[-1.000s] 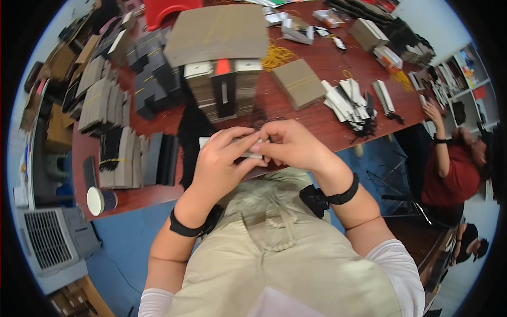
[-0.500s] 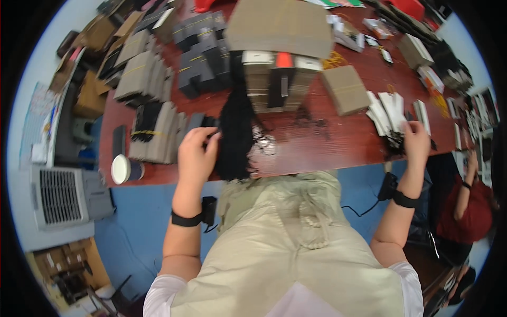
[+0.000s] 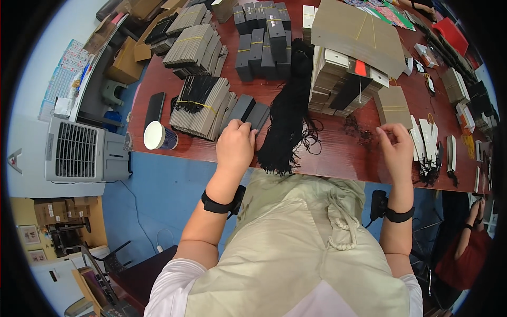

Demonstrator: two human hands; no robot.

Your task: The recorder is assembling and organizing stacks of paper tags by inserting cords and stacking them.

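My left hand (image 3: 236,146) is at the table's near edge, fingers bent together at the near end of a few dark grey tags (image 3: 254,110). What its fingertips hold, if anything, is hidden. Just right of it a thick bundle of black cords (image 3: 285,121) lies on the table, loose ends hanging toward the edge. My right hand (image 3: 397,149) hovers near the edge with bent fingers, thumb and forefinger slightly apart, and nothing visible between them. Right of it lie white tags (image 3: 423,138) with black cords at their near ends.
Banded grey-brown tag stacks (image 3: 198,108), a paper cup (image 3: 155,135) and a dark phone-like slab (image 3: 154,110) stand at left. Behind are banded dark grey stacks (image 3: 262,39) and a tall pile under cardboard (image 3: 356,34). Another person's arm (image 3: 465,238) shows at far right.
The view has swung left, so the table appears farther right. My right hand has moved left, off the white tags. My left hand stays by the dark grey tags, its fingers closer together.
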